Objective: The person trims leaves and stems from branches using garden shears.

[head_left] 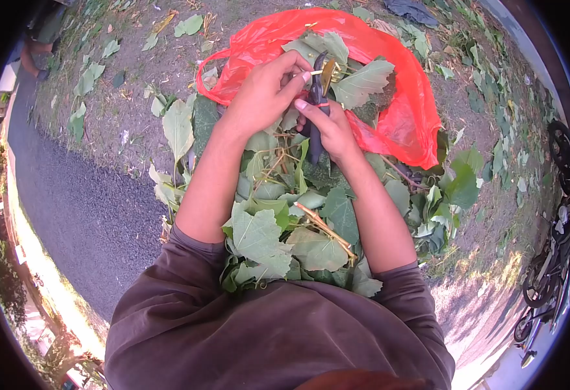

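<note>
My left hand (273,90) pinches a pale green stem (315,73) between thumb and fingers. Just beside it, my right hand (332,130) is wrapped round dark-handled pruning shears (315,133), whose blades (327,73) point away from me, next to the stem. Beyond both hands lies a red plastic bag (407,97), its mouth spread wide with large green leaves (365,83) in it. Under my forearms is a heap of cut leafy vines (259,237), with a brown woody twig (324,225) on top.
Loose leaves (87,79) are scattered over the bare soil (145,75). A strip of dark asphalt (83,201) runs along the left. Bicycles (541,283) stand at the far right edge, and a person's bare leg (30,62) shows at the upper left.
</note>
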`<state>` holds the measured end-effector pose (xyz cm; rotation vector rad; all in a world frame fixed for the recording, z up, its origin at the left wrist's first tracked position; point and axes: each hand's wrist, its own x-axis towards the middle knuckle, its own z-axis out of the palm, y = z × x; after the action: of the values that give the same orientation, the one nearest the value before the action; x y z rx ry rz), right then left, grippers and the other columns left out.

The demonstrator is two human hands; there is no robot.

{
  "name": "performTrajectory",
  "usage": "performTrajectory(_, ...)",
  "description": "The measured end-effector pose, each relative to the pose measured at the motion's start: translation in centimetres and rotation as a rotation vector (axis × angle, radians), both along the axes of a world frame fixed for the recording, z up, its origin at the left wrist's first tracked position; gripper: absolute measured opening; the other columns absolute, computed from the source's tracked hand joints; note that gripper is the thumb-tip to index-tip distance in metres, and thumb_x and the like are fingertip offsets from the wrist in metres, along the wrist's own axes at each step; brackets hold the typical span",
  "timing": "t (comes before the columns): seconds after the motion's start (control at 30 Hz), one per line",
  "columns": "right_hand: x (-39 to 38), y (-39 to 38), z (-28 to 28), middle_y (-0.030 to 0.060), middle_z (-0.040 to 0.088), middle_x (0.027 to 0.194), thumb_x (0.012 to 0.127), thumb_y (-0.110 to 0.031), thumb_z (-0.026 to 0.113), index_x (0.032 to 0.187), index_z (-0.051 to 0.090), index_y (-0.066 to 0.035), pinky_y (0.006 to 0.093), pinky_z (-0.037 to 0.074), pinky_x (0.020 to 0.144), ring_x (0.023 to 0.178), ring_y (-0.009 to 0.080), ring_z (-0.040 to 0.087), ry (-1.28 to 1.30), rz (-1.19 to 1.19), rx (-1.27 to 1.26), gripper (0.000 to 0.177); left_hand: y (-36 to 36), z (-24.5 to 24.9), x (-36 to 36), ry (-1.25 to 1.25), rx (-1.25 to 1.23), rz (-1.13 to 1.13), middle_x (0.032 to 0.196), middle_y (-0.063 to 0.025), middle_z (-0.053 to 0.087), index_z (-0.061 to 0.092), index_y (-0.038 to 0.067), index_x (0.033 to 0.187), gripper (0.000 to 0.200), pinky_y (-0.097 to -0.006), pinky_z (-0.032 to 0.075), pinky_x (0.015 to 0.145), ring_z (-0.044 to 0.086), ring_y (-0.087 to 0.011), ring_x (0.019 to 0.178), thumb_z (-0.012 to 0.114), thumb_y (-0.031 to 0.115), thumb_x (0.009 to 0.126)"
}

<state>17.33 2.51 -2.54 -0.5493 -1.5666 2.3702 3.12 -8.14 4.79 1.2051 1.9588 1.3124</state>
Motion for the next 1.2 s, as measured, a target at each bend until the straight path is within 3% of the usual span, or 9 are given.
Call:
performTrajectory(0.27,-0.2,0.4,-0.6,0.0027,0.064,0.076,0.098,-0.027,0.076,0.095,0.065,-0.004,0.0294,0.051,0.067,0.069,0.0134,0.063,-0.008,0.029,-0.057,0.025,-0.1,-0.4,-0.3,-0.036,-0.014,0.063,0.088,-0.0015,0.068,0.062,0.0,0.109,0.012,-0.0262,0.049,0.069,0.06,-0.0052,0.078,0.062,0.012,0.105)
performTrajectory(0.33,-0.2,0.1,0.4,0.0028,0.064,0.076,0.097,-0.027,0.076,0.096,0.065,-0.004,0.03,0.051,0.068,0.07,0.0136,0.063,-0.005,0.019,-0.068,0.026,0.1,-0.9,-0.6,-0.116,0.134,0.161,0.09,-0.0014,0.068,0.061,0.0,0.111,0.011,-0.0254,0.048,0.072,0.061,-0.005,0.083,0.06,0.01,0.106)
performTrajectory(0.53,-0.2,0.1,0.2,0.0028,0.064,0.076,0.097,-0.029,0.076,0.1,0.064,-0.004,0.031,0.051,0.07,0.073,0.0135,0.064,0.016,0.03,-0.034,0.028,0.0,-0.3,-0.1,-0.134,0.119,0.016,0.092,-0.0029,0.069,0.058,0.0,0.113,0.01,-0.0271,0.051,0.081,0.063,-0.0076,0.087,0.057,0.007,0.106)
performTrajectory(0.9,-0.4,0.1,-0.5,0.0009,0.063,0.072,0.095,-0.024,0.079,0.088,0.065,-0.006,0.0296,0.049,0.063,0.065,0.0107,0.061,-0.013,0.016,-0.009,0.024,0.2,-1.2,-0.5,-0.036,0.123,0.031,0.096,-0.0037,0.068,0.058,0.0,0.112,0.012,-0.0289,0.054,0.085,0.066,-0.0106,0.089,0.061,0.01,0.106)
performTrajectory(1.2,0.0,0.4,0.3,0.004,0.063,0.08,0.101,-0.037,0.067,0.087,0.062,-0.006,0.0307,0.048,0.077,0.078,0.0143,0.061,0.05,0.125,-0.037,0.035,0.4,-1.1,-1.0,-0.156,0.17,0.121,0.102,-0.0055,0.069,0.062,0.0,0.12,0.021,-0.0273,0.058,0.083,0.066,-0.0096,0.095,0.068,0.009,0.102)
